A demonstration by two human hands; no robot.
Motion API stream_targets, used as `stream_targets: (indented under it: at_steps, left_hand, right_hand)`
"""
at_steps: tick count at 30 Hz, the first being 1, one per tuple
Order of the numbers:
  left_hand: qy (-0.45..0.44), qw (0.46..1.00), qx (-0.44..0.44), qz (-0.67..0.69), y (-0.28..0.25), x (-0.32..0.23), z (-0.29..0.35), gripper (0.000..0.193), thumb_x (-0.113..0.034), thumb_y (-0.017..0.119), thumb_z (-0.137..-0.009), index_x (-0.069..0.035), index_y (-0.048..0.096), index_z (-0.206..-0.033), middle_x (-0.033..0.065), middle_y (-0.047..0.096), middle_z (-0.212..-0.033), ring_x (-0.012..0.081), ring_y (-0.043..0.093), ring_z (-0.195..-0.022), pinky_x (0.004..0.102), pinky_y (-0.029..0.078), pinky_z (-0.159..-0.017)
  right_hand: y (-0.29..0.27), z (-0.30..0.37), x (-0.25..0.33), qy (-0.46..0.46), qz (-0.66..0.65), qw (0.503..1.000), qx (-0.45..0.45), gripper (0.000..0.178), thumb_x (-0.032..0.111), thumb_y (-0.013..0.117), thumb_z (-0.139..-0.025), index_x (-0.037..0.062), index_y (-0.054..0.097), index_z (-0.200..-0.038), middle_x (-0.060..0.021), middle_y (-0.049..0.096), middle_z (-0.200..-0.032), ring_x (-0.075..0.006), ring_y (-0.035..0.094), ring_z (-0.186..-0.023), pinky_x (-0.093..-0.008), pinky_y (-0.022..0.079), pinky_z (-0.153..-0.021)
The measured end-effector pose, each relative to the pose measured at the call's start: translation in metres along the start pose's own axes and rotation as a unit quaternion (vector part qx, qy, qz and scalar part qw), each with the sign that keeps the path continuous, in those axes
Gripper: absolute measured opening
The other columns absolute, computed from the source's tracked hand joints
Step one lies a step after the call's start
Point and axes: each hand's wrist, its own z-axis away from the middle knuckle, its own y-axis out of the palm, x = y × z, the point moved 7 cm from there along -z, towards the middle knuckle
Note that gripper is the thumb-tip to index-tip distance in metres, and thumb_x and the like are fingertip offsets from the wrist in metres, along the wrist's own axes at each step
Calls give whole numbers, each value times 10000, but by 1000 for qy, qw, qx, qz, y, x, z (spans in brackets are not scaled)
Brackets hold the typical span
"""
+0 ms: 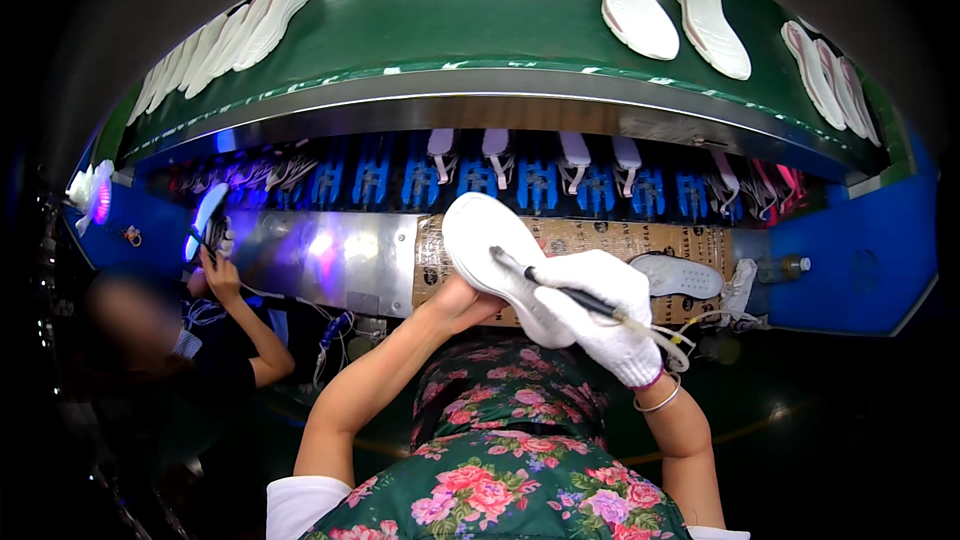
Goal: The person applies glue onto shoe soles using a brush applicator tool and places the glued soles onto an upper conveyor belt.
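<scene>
A white sole (490, 225) is held above the brown cardboard (585, 237), in front of the floral apron (510, 485). It is grasped along its side by the bare left hand (470, 304), whose fingers are partly hidden behind it. In the right hand (605, 315), which is covered by a white knitted glove, a black-handled tool (578, 297) is gripped firmly; its tip is pointed at the face of the sole, but whether contact is made cannot be said. A thin tube (672, 343) is seen at the rear end of the tool.

As for writing, the cardboard is printed with rows of dark letters and small round marks, partly covered by the hands and the sole. Another sole (680, 277), with small dots on its surface, is laid at the right, near a clear bottle (785, 268). More white soles (640, 5) are placed on the green shelf (450, 25).
</scene>
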Motion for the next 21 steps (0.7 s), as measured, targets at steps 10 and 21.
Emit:
stream_targets:
  at_steps: [10,21]
  left_hand:
    - [26,961,14,274,15,-10,42,731,-543,420,-942,-43,339,-1468,351,446,-1360,442,530,-1205,552,502,-955]
    - [85,943,133,294,45,24,29,1072,-838,527,-730,-123,301,-1496,204,449,-1424,351,442,-1325,542,351,-1112]
  right_hand:
    - [10,18,30,-17,-6,1000,-1,206,31,779,-735,36,736,-936,-103,731,-891,-233,700,-781,-306,539,-706]
    - [-2,9,54,-68,48,996,-39,240,17,778,-717,42,718,-948,-127,728,-921,-263,694,-804,-343,535,-707]
